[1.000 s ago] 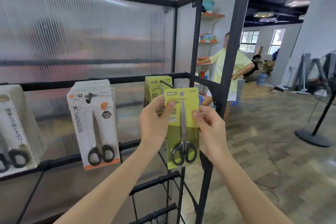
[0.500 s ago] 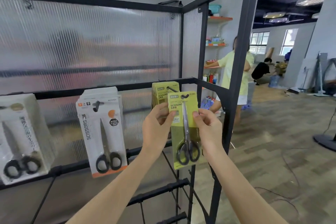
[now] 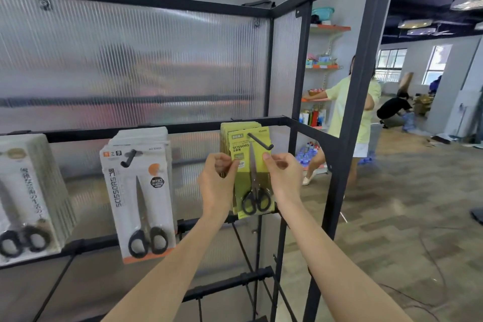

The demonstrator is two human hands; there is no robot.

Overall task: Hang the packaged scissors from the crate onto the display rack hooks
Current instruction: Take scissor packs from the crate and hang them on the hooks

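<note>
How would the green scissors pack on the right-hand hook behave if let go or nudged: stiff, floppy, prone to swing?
The green scissors pack looks like a flat, fairly stiff card, pinched by the left hand and right hand. Threaded on the hook, it would probably swing, bottom-heavy from the handles.

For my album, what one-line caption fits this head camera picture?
Both hands, left and right, pinch a green scissors pack threaded on the rack hook.
</note>
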